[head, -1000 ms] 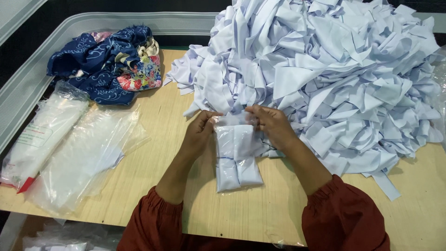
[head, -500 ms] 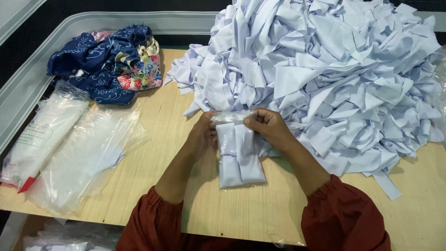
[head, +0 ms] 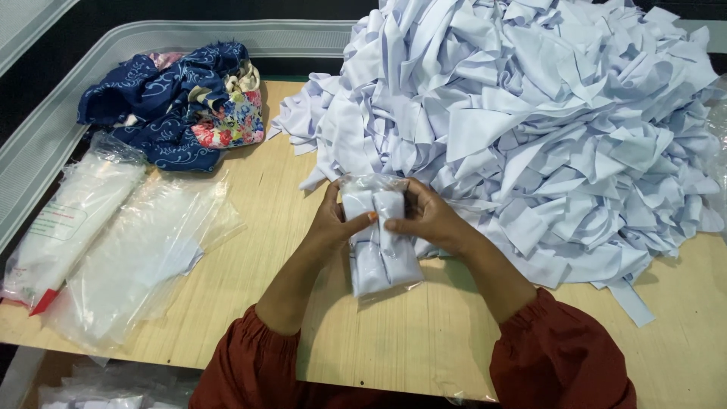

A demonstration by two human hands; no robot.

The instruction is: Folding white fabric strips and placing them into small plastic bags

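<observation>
1. Both arms wear the same garment: dark rust-red fabric, matte, plain, no print or pattern visible.
2. Left sleeve (head: 250,363) is loose and puffy, gathered into a tight cuff, with small pleats radiating from the gather.
3. Right sleeve (head: 564,356) has the same cut and the same gathered cuff, with fuller cloth bunched behind it.
4. Forearms are bare from cuff to wrist; no watch, bangle or glove seen.
5. Left hand (head: 333,223): thumbnail painted orange. No rings visible.
6. Right hand (head: 428,220): no rings visible; nails not clear enough to tell.
7. Relative to the left sleeve, the right sleeve shows more cloth in the head view.
</observation>
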